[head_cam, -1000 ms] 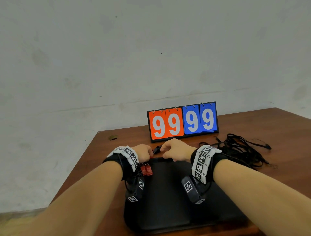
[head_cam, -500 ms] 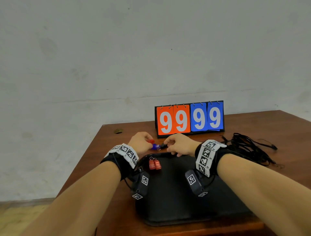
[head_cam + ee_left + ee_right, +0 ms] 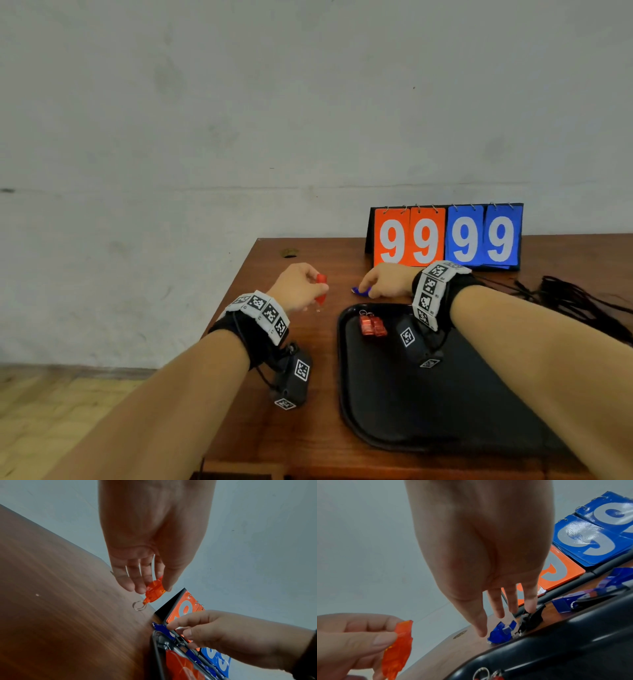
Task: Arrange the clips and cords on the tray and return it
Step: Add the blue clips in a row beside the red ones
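Observation:
My left hand point(image 3: 313, 291) pinches a red clip point(image 3: 321, 289) with a metal ring point(image 3: 139, 605), held just above the table left of the black tray point(image 3: 428, 411). The right hand point(image 3: 370, 291) reaches down beyond the tray's far rim, its fingers point(image 3: 498, 614) fairly straight over a blue clip point(image 3: 500, 632) that lies on the wood. The thumb stands a little apart from that clip. A black clip point(image 3: 532, 616) lies beside it under my outer fingertips. Two red clips point(image 3: 372, 325) rest in the tray's far left corner. A tangle of black cords point(image 3: 568, 298) lies on the table to the right.
An orange and blue scoreboard point(image 3: 445, 236) reading 9999 stands right behind my hands. More blue clips point(image 3: 611, 580) lie along its base. The table's left edge point(image 3: 239, 284) is close to my left hand, with floor below.
The hands have drawn apart: the left one has carried the red clip leftward off the tray's edge, while the blue clip is now down on the table under the right hand.

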